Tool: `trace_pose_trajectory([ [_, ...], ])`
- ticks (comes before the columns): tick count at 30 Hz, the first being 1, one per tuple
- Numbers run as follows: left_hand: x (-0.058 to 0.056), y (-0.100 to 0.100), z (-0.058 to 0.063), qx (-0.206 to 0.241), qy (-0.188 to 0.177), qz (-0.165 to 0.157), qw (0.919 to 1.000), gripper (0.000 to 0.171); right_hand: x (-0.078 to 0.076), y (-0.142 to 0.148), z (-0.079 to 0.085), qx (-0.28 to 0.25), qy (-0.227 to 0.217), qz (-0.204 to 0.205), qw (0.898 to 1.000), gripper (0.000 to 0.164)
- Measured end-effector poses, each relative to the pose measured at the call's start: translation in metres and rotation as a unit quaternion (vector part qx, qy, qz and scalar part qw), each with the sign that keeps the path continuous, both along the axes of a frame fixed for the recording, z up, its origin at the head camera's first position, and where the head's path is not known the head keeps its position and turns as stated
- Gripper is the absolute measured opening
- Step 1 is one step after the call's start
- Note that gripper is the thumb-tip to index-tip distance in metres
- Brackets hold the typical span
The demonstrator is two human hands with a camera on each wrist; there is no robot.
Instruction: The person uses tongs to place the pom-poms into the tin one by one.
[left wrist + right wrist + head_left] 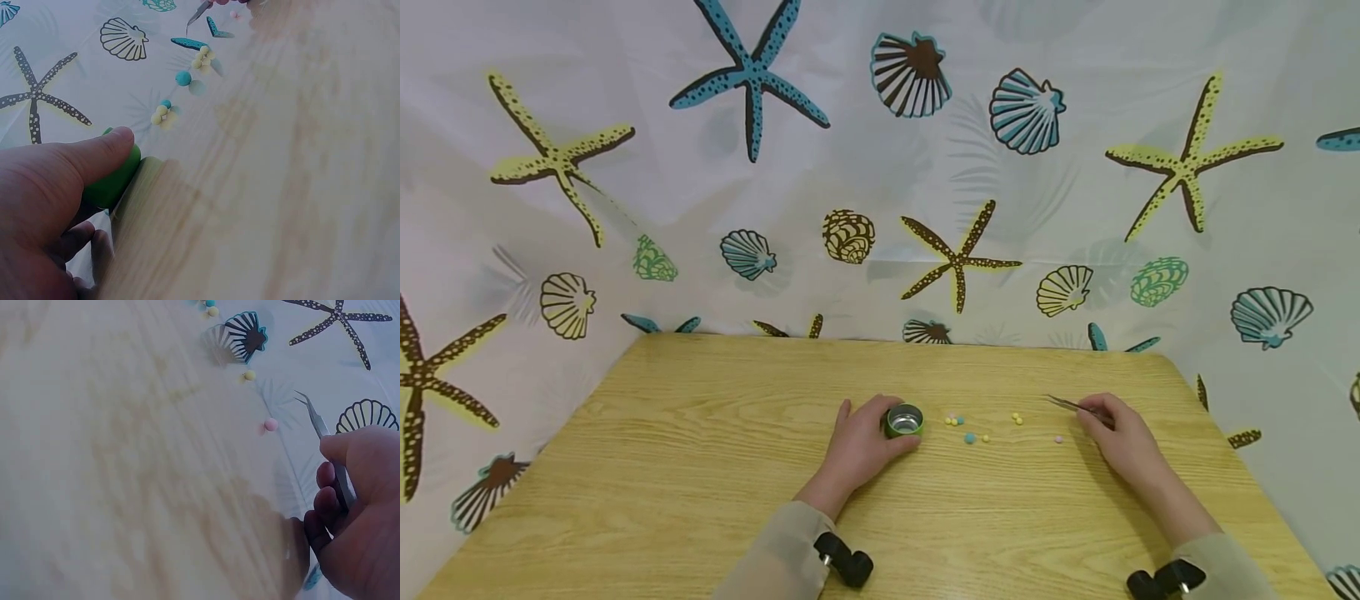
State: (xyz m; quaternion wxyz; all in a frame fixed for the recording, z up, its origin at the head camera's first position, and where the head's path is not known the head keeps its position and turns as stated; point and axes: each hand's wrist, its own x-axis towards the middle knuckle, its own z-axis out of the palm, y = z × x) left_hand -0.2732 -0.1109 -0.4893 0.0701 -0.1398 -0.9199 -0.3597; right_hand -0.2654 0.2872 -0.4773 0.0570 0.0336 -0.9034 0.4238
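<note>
My left hand grips a small green cup with a shiny metal inside, standing upright on the table. In the left wrist view the thumb lies along the cup's green side. At the right, my right hand pinches a pair of tweezers between thumb and fingers. Their thin bent tips point left, slightly apart, with nothing between them. Just left of this hand lies a pink bead. Between the hands are two yellow beads, a larger blue bead and a lone yellow bead.
Right beside the cup, several small beads in yellow, blue and pink lie close together. The wooden table spreads out on both sides. Behind it and along its sides hangs a white cloth printed with starfish and shells.
</note>
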Motion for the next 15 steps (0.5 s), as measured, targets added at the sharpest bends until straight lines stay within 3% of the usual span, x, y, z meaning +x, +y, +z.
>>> trace_pose_trajectory([
  [15,0.001,0.001,0.001,0.000,0.001,0.003,1.0000,0.058,0.012,0.017,-0.002,0.022,-0.002,0.001,1.000,0.038],
])
